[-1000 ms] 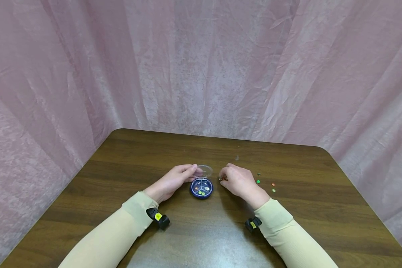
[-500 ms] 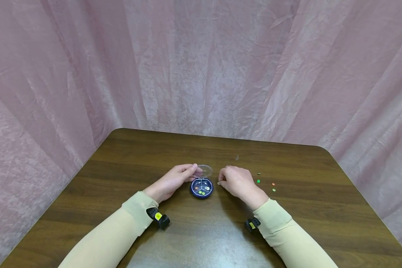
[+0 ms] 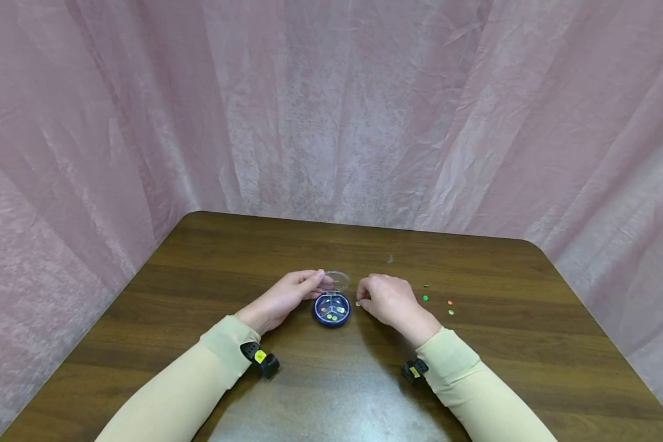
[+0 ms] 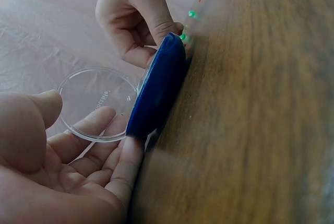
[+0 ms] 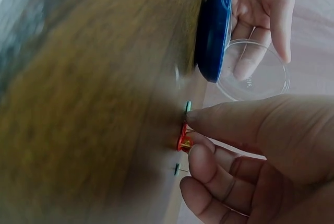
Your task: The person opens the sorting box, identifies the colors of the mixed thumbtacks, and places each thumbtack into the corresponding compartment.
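Observation:
A round blue pill box (image 3: 332,322) stands on the table with its clear lid (image 4: 96,85) raised. Its three compartments hold several small discs in orange, yellow-green and white. My left hand (image 3: 287,298) holds it from the left, thumb at the lid's rim and fingers behind the lid and against the base. Right of the box, my right hand (image 3: 388,298) is low over the table with curled fingers, its thumb tip on a pale green thumbtack (image 5: 188,106). Red thumbtacks (image 5: 180,139) and a dark green thumbtack (image 5: 177,169), its pin sticking up, lie below those fingers.
Farther right on the table (image 3: 519,344) lie several loose tacks, among them a green tack (image 3: 425,298), an orange tack (image 3: 450,302) and a yellow-green tack (image 3: 450,312). A pink curtain (image 3: 331,110) hangs behind the table's far edge.
My right hand has shifted slightly left towards the pill box, and the pale tack at its fingertips has moved left with it. The left hand and the box have stayed in place.

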The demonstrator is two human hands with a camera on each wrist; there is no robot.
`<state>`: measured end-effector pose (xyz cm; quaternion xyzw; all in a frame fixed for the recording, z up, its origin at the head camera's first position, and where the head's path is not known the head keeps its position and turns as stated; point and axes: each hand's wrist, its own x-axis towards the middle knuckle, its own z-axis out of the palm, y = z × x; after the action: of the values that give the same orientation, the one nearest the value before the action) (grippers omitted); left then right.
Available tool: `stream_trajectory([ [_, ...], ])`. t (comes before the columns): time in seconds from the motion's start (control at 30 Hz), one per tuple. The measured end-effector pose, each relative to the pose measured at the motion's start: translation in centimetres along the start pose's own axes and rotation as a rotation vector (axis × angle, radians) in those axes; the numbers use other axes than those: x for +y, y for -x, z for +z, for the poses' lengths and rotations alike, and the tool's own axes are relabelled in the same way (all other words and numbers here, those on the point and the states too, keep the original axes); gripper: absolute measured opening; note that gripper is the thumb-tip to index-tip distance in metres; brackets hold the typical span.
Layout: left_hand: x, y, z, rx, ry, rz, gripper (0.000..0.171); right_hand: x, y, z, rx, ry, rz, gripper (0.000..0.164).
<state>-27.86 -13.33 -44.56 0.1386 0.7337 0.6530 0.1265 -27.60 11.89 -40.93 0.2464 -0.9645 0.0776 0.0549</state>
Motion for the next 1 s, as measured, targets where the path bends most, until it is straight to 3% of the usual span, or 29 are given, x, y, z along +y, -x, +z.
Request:
stream_trajectory([
  [0.6,0.13,0.25,0.05,0.005,0.012,-0.012,0.045,-0.49,0.05,-0.11,-0.025,-0.036,-0.018,0.019],
  [1.0,0.09,0.14,0.06,-0.001,0.005,-0.005,0.047,-0.63,0.10,-0.28,0.065,-0.088,-0.022,0.016],
])
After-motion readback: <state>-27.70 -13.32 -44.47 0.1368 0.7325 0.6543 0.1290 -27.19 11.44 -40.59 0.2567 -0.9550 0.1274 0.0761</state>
